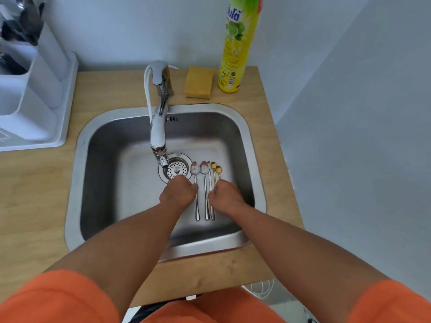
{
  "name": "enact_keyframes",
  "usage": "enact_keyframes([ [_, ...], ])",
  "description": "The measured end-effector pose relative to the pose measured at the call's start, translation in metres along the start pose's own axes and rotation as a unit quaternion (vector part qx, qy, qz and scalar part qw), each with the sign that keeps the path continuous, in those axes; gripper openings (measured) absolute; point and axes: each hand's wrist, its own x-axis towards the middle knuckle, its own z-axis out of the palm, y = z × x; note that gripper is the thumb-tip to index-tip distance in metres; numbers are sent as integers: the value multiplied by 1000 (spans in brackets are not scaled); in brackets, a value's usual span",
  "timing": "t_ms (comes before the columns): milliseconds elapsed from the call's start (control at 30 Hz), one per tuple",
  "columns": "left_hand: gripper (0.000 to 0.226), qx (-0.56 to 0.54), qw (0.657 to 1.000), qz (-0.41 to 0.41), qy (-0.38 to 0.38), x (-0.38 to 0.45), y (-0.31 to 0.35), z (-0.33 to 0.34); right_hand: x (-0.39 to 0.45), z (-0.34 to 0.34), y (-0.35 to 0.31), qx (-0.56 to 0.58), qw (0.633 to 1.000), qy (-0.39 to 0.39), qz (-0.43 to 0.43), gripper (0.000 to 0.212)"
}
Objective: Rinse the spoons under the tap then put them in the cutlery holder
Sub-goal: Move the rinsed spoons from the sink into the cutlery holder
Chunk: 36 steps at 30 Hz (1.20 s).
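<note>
A: Spoons [205, 190] lie in a row on the floor of the steel sink [77, 183], just right of the drain strainer [175, 169], bowls toward the tap [158, 127]. I count two silver ones plain, a thinner third beside them, two gold ones at the right. None rinsed yet, I'd say; no water visible at the spout.

B: Hands?

A: Left hand [179, 192] is curled into a loose fist just left of the first silver handle, fingers pressed together, nothing pinched that I can see. Right hand [225, 194] is curled the same way, over the gold handles and against the thin silver one. Whether it pinches one I can't tell; the knuckles cover it.

B: Risks?

A: Handles lie tight together, so a grab could drag a neighbour or drop one with a clatter. Wet thin handles would slip. The spout hangs low over the strainer, so a lifted spoon could knock it.

B: Hard to read?

A: Gold handles are hidden under my right hand. Cutlery holder [28, 89], white, sits far left on the wooden counter [46, 183], cut off by the frame edge; dark items in it are blurred. Sponge [199, 82] and dish soap bottle [235, 54] stand behind the sink, bottle top cropped.
</note>
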Motion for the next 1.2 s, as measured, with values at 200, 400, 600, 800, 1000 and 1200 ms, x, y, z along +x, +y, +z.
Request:
enact_keyframes([
  [200, 36, 30, 999, -28, -2, 11, 4, 8, 0, -10, 1, 15, 1000, -2, -3, 24],
  [400, 24, 40, 999, -34, 8, 6, 2, 13, 6, -9, -4, 10, 1000, -14, 3, 26],
  [600, 27, 1, 998, -52, -29, 2, -17, 12, 19, 2, -13, -31, 999, -17, 18, 25],
  [800, 29, -207, 970, -127, -20, 5, -45, -21, 29, 14, -26, -59, 998, 13, 34, 22],
  [1000, 27, -245, 963, -97, 52, -15, -63, -88, 27, 18, -34, -81, 996, 21, 16, 13],
  [1200, 22, -239, 958, -28, 156, -48, -74, -174, 24, 23, -35, -90, 995, 16, 40, 10],
])
